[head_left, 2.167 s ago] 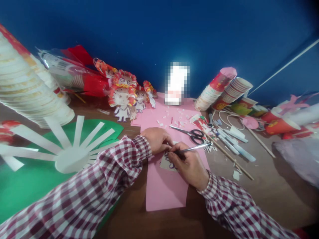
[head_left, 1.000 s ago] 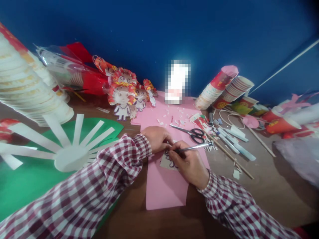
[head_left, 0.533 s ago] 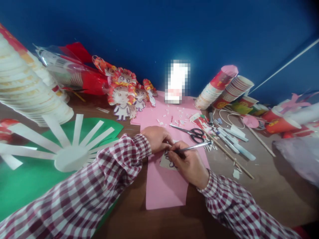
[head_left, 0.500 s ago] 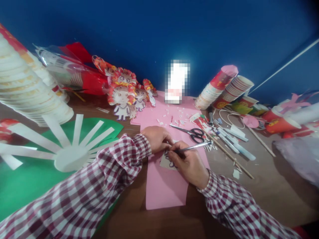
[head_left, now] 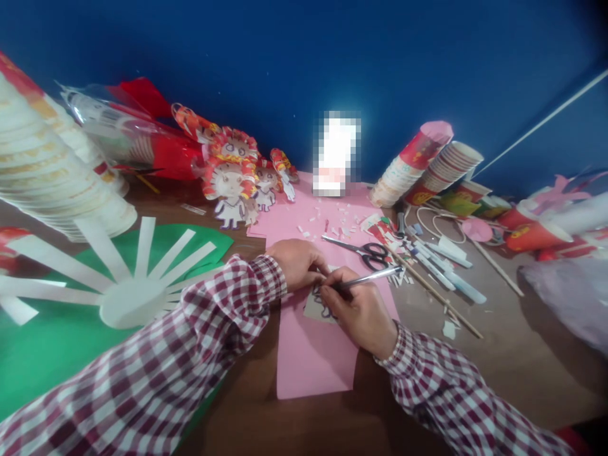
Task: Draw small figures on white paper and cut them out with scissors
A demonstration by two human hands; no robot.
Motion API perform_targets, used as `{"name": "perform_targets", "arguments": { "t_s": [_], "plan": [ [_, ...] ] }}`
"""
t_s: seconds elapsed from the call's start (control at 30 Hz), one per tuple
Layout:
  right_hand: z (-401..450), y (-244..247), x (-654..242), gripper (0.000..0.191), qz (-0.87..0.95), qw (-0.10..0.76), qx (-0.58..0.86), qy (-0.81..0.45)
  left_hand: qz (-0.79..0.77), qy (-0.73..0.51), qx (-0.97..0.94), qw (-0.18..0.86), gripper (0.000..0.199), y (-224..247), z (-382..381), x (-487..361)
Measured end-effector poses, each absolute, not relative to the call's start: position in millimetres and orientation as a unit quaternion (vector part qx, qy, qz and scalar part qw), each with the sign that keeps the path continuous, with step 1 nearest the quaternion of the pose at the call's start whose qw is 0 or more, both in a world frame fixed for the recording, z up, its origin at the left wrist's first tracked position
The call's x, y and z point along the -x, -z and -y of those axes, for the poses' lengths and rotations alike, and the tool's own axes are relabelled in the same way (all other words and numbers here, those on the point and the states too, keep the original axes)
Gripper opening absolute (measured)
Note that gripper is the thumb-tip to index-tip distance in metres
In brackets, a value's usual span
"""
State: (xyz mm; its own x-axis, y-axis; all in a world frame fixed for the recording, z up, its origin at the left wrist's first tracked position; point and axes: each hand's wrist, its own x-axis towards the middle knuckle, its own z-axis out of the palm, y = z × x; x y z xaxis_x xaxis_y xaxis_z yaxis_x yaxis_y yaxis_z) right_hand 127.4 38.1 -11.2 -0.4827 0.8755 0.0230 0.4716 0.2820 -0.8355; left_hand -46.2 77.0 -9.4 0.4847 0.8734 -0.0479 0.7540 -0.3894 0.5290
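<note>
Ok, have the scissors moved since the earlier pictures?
No. The scissors lie in the same place on the pink paper, handles beside the wooden stick; only the whole view has shifted slightly.

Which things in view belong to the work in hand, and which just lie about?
In use:
- right hand, gripping the pen
- left hand, by the drawn card
- pink paper underneath

Apparently lying about:
- scissors
- cut-out figures
- green sheet
- stacked cups
</note>
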Motion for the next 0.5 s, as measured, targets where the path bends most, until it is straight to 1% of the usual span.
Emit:
{"name": "perform_targets", "arguments": {
  "t_s": [0.5],
  "plan": [
    [-39.1,10.0,-128.5,0.012,0.762,0.241,0.444,-0.404,-0.493,-0.130,-0.825,0.242,0.021,13.1,-77.6,47.3]
  ]
}}
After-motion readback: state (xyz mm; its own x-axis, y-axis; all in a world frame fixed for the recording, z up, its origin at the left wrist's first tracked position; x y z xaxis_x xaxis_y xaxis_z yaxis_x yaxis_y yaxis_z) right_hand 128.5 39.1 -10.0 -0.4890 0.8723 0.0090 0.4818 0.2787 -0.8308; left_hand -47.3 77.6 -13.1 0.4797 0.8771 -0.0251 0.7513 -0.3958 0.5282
